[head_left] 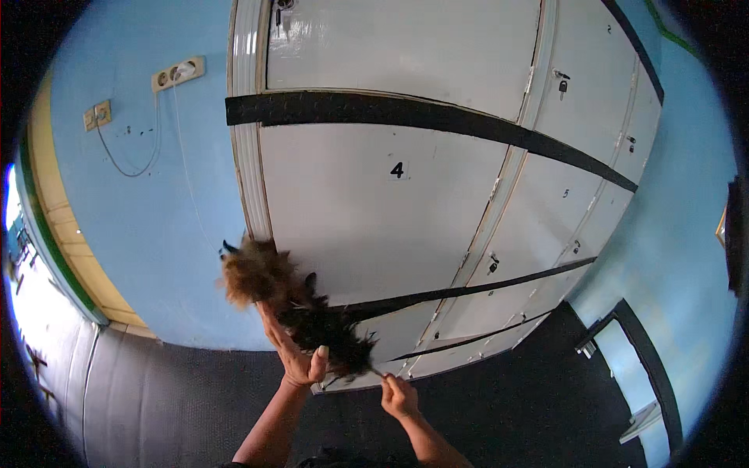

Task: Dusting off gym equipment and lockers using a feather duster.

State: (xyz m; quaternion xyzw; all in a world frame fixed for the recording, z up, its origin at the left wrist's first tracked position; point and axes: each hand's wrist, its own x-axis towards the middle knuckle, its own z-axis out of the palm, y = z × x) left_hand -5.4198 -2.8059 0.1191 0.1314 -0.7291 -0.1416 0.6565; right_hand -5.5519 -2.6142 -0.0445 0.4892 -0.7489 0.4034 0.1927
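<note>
A feather duster (pixel 327 327) with black feathers and a brown, fluffy tip slants up to the left before the cabinet. Its thin handle is pinched in my right hand (pixel 400 398), at the lower right end of the feathers. My left hand (pixel 295 357) lies along the underside of the duster, its thumb raised and its fingers stretched up toward the brown tip. The fingertips are hidden by feathers. Behind the duster stands a white locker cabinet (pixel 374 228) with numbered doors and black horizontal strips. The brown tip overlaps the cabinet's left edge post (pixel 251 187).
Left of the cabinet, a power strip (pixel 178 73) with a plugged-in cable hangs on the blue wall (pixel 146 234). Keys (pixel 493 266) jut from several doors. Dark matting (pixel 497 403) covers the floor. A black-framed, mirror-like panel (pixel 649 362) leans at the right; a yellow door (pixel 82 245) stands left.
</note>
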